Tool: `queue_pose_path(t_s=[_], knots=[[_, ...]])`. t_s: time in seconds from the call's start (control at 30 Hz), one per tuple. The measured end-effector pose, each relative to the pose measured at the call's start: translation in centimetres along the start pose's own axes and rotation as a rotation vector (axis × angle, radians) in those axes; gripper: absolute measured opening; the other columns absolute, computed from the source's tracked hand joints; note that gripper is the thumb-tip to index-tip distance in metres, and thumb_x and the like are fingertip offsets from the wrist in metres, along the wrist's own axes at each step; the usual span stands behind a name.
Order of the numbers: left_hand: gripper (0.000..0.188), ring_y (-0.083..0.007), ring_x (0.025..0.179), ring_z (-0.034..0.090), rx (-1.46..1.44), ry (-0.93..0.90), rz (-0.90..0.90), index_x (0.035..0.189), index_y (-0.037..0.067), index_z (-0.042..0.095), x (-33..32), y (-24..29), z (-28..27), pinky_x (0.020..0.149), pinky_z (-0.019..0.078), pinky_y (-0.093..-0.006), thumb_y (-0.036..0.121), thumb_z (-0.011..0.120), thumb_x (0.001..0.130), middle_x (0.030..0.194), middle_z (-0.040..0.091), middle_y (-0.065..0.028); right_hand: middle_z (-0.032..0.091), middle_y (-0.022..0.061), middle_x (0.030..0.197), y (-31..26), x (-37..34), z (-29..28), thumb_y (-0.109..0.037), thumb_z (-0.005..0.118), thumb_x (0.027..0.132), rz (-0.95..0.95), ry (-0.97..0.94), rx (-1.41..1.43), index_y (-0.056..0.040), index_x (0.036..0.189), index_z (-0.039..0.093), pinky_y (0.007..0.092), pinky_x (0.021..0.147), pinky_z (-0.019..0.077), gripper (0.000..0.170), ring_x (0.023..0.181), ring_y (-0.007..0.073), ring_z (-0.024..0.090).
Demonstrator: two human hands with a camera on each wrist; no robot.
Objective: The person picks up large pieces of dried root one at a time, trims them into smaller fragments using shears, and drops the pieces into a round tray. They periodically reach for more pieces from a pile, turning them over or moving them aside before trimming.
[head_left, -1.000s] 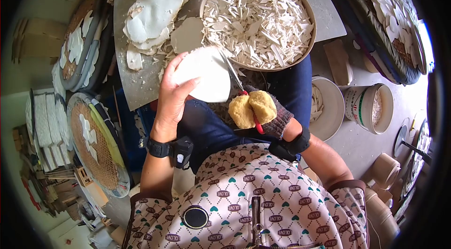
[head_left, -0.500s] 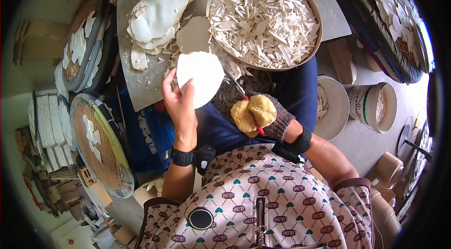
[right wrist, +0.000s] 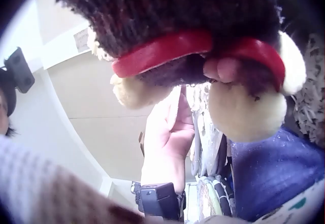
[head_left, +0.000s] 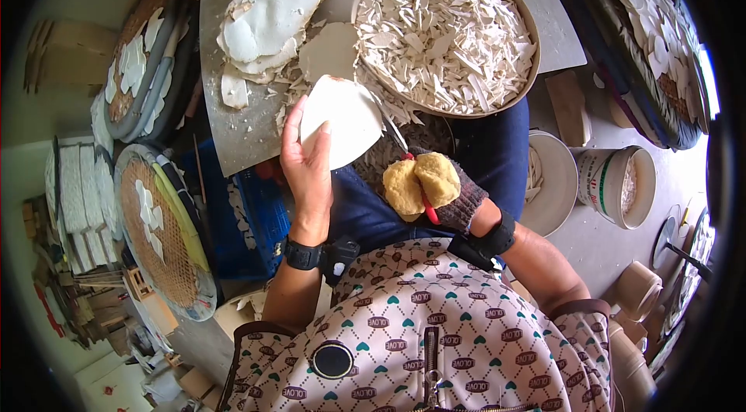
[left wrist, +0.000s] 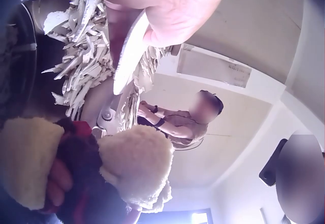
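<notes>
My bare left hand [head_left: 309, 183] pinches a flat, thin white piece [head_left: 342, 121] with a rounded edge, thumb on its near face. In the left wrist view the piece [left wrist: 131, 56] shows almost edge-on between thumb and fingers. A dark knitted glove with yellow foam pads [head_left: 439, 177] covers my right hand [head_left: 465, 198], though some fingertips show bare in the right wrist view. That hand grips scissors [head_left: 394, 131] by their red handles [right wrist: 167, 51]. The blades lie right at the right-hand edge of the white piece.
A round tub [head_left: 535, 47] heaped with white scraps stands on a metal table [head_left: 556, 31], beside a stack of irregular white sheets [head_left: 268, 16]. Two white buckets [head_left: 556, 202] sit at right on the floor. A blue crate [head_left: 260, 218] is at left, near round racks [head_left: 167, 233] with white pieces.
Half a second ago my left hand held the white piece apart from the blades, turned differently. Now it is rotated and back against the scissors. My right hand stays nearly in place.
</notes>
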State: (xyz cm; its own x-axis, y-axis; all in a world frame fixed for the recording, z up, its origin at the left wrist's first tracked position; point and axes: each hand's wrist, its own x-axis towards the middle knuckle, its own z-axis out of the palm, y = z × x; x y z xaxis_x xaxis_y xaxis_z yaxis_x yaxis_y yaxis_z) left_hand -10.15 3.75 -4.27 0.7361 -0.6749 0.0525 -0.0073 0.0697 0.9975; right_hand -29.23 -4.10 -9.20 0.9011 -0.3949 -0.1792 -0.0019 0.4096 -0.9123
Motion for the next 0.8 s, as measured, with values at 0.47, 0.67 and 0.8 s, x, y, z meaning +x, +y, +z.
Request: queue_pose_path(t_s=[0.47, 0.67, 0.8], knots=[[0.042, -0.0113, 0.102, 0.053, 0.026, -0.162, -0.062, 0.126, -0.002, 0.045, 0.9, 1.4, -1.1, 0.090, 0.0435, -0.0250, -0.001, 0.054, 0.085, 0.119, 0.053, -0.0091, 0.059, 0.0106, 0.106, -0.1, 0.1, 0.0, -0.009, 0.057, 0.087, -0.004, -0.094, 0.217, 0.0014, 0.109, 0.053, 0.0309, 0.089, 0.0480, 0.024, 0.098, 0.0193, 0.059], [0.041, -0.0112, 0.098, 0.056, -0.039, -0.242, -0.228, 0.124, -0.001, 0.048, 2.5, 1.3, -2.5, 0.087, 0.0453, -0.0237, 0.002, 0.057, 0.085, 0.113, 0.058, -0.0079, 0.062, 0.0111, 0.101, -0.5, -0.4, 0.7, -0.010, 0.057, 0.084, 0.126, -0.113, 0.718, -0.0015, 0.103, 0.056, 0.0299, 0.083, 0.0481, 0.020, 0.093, 0.0208, 0.061], [0.039, -0.0105, 0.098, 0.056, -0.025, -0.294, -0.278, 0.122, -0.001, 0.049, 3.0, 1.6, -3.2, 0.087, 0.0452, -0.0231, 0.002, 0.057, 0.084, 0.112, 0.058, -0.0078, 0.063, 0.0113, 0.098, -1.5, -0.3, 0.9, -0.009, 0.057, 0.083, -0.033, -0.137, 0.104, -0.0021, 0.101, 0.057, 0.0301, 0.081, 0.0482, 0.020, 0.091, 0.0224, 0.061]])
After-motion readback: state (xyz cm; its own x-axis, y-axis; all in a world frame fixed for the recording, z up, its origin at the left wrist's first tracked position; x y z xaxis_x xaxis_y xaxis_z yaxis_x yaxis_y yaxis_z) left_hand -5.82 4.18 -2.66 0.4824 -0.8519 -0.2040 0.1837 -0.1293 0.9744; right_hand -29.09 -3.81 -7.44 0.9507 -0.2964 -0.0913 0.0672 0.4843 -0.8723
